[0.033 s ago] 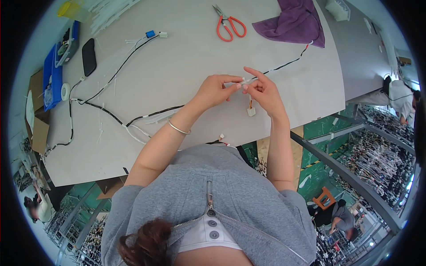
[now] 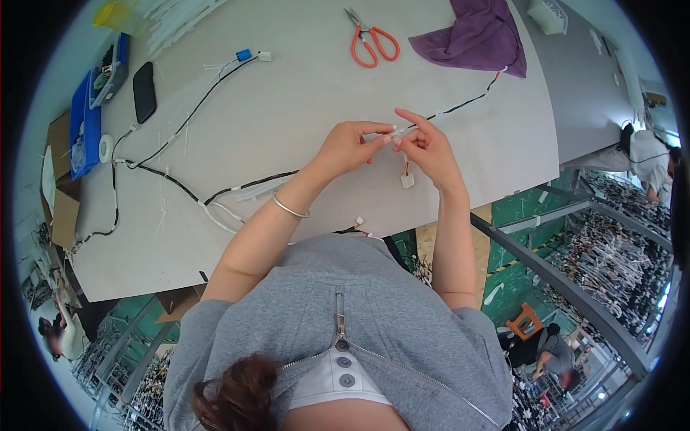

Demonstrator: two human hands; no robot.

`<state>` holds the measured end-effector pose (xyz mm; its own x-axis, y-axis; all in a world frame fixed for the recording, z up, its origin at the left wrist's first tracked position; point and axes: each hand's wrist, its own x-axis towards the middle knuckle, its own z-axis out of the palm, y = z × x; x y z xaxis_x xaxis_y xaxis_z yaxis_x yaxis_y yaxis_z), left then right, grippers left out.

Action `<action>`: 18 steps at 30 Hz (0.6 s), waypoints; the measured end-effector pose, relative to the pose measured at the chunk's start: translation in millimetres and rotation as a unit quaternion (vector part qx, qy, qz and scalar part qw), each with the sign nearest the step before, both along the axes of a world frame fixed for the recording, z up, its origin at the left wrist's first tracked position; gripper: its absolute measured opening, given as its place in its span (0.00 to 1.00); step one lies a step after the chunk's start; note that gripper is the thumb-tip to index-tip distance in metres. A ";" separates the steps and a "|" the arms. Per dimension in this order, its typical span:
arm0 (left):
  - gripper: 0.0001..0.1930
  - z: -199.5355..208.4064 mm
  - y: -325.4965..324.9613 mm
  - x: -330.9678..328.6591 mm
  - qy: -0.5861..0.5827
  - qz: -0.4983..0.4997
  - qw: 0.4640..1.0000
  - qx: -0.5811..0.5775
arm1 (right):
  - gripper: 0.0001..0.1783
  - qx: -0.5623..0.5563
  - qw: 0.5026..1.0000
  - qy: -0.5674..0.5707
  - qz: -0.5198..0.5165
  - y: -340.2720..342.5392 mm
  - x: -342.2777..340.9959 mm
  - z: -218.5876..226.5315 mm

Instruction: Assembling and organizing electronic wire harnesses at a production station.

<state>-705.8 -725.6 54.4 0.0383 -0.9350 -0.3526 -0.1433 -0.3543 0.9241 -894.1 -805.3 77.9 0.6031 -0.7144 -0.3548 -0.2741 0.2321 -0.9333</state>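
A black-wrapped wire harness (image 2: pixel 251 184) runs across the table and passes between my hands. My left hand (image 2: pixel 350 147) is closed in a pinch on a white part of it. Close against it, my right hand (image 2: pixel 430 149) pinches the same spot with thumb and fingers, its index finger raised. The small white piece at the fingertips is partly hidden, so I cannot tell its kind. Below my right hand hangs a white connector (image 2: pixel 407 181) on short coloured wires. Beyond the hands, the harness's thin end (image 2: pixel 467 102) reaches a purple cloth (image 2: pixel 471 44).
Red-handled scissors (image 2: pixel 372 43) lie at the far side. To the left are a blue connector (image 2: pixel 244 54), a black phone-like case (image 2: pixel 144 92), a tape roll (image 2: pixel 106 148), a blue bin (image 2: pixel 85 133) and a cardboard box (image 2: pixel 65 215). Metal racks (image 2: pixel 560 266) with hanging wires stand right.
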 end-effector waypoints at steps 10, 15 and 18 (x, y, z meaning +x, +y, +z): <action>0.14 2.0 1.9 -3.1 -0.010 0.009 1.000 -0.010 | 0.27 0.013 1.000 0.022 0.001 -2.1 0.0 3.4; 0.13 -33.2 9.5 -9.8 -0.043 0.026 0.990 -0.133 | 0.16 -0.046 0.994 0.096 -0.016 3.1 10.3 -0.6; 0.12 -32.3 7.4 -14.6 -0.128 0.012 0.975 -0.180 | 0.13 -0.125 0.978 0.166 -0.013 8.2 10.7 6.8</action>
<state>-720.4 -718.2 22.1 0.1061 -0.9941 0.0229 -0.3804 -0.0193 0.9246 -883.4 -797.1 84.7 0.4644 -0.8174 -0.3409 -0.5689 0.0197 -0.8222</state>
